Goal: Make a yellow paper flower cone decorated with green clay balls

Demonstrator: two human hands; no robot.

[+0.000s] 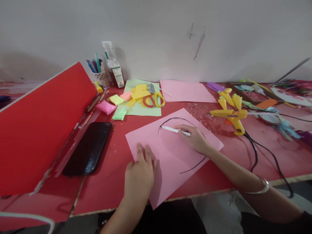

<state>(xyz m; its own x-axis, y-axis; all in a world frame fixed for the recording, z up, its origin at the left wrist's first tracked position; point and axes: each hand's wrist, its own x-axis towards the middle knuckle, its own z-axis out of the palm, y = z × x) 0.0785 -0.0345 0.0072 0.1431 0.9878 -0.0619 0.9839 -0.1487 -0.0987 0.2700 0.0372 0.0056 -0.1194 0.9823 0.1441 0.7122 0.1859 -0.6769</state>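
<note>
A pink sheet of paper (168,165) lies slanted on the red table in front of me. My right hand (193,136) is closed around a white marker (173,130), whose tip meets the paper near its upper left. A curved black line (192,169) arcs over the sheet, partly covered by my right hand and forearm. My left hand (141,172) rests on the sheet's left edge, palm down, with its fingers stretched out and nothing held.
A black phone (89,149) and a red board (41,126) are on the left. Behind the sheet are scissors (159,99), clay packets (106,106) and stacked pink paper (187,91). A yellow glue gun (229,114) with a trailing cord sits at right. A pen cup (102,79) and bottle (116,73) stand by the wall.
</note>
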